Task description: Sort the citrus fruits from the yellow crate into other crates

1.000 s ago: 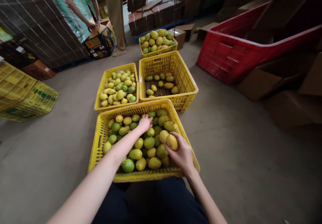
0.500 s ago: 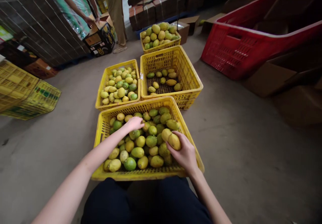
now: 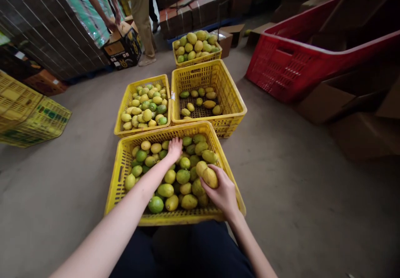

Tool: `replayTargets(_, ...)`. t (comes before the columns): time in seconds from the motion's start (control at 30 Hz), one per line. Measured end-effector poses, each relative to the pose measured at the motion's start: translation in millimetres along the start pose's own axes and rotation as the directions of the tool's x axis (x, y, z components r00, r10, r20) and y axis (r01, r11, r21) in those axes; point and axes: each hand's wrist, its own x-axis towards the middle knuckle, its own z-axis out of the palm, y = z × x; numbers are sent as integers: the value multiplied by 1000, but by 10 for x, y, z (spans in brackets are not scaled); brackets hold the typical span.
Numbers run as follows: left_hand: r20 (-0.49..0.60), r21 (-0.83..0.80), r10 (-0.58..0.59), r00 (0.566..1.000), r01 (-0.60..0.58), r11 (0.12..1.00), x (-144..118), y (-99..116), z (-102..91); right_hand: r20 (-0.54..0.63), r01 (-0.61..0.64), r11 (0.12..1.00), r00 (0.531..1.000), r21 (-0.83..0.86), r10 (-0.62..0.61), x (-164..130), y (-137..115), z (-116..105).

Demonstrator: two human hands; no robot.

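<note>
Lemon (image 3: 210, 177) gripped in right hand (image 3: 223, 192), centre frame; firm, light, prob. waxy, so hold round the middle. Left hand (image 3: 174, 148) fingers spread on fruit in near crate (image 3: 118, 174), grip unclear.

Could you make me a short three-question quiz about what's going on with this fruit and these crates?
1. True or false: the right hand holds a yellow fruit.
2. Where does the left hand rest? A) on the red crate B) on fruit at the far side of the near crate C) on the floor
3. How many yellow crates stand beyond the near one, in front of the person?

Key:
1. True: its grip is closed round one, just over the pile.
2. B.
3. Three: the left crate quite full, the right crate nearly empty, the far crate heaped.
</note>
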Motion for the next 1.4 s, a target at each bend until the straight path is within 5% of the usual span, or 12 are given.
replayTargets(0.37,32,-218,-130,991,134,967,100,32,8,-6,-42,999,999,12,42,20,10,13)
replayTargets(0.57,65,-556,-208,976,208,805,-75,-193,-248,23,-112,994,993,5,112,46,18,26)
replayTargets(0.73,210,-877,-167,963,261,404,-437,-515,-570,59,-163,986,985,25,162,67,32,47)
replayTargets(0.83,278,-958,-96,956,268,-105,-685,-668,-786,86,-232,967,971,104,224,105,-10,55)
replayTargets(0.9,338,-839,-42,940,281,-466,-833,-735,-898,139,-337,922,939,190,314,155,-99,57)
replayTargets(0.93,368,-763,-11,930,295,-576,-896,-755,-939,182,-406,882,911,240,370,190,-167,60)
replayTargets(1.07,414,-655,42,909,329,-680,-1072,-763,-1052,384,-612,633,790,474,477,422,-557,92)
replayTargets(1.17,362,-602,75,929,294,-742,-1137,-724,-1187,480,-650,413,755,638,446,719,-927,144)
replayTargets(1.4,219,-491,-94,971,26,-871,-1200,-600,-1765,481,-590,211,779,779,403,1429,-1790,264)
